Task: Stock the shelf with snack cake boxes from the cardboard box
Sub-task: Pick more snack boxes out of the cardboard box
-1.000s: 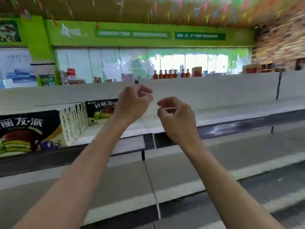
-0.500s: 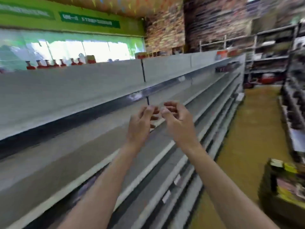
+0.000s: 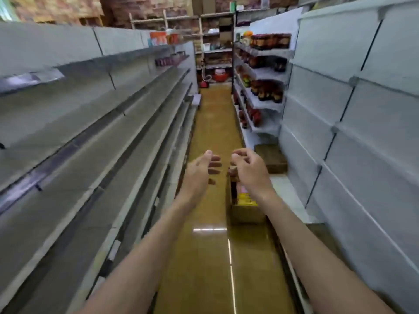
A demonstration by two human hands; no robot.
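Newly in view: open cardboard box [image 3: 246, 211]

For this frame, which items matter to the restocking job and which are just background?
Job items:
- cardboard box on the floor, open, packs showing inside
- grey shelves on the left
- left hand and right hand, both holding nothing

Background:
- jars on the right-hand shelves
- second box farther down the aisle
- red items at the aisle's end

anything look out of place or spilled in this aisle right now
Nothing is spilled or visibly damaged. The one thing out of place is the open cardboard box, which sits on the aisle floor beside the right-hand shelving, partly behind the right hand. Both hands hold nothing; the left hand hovers beside it.
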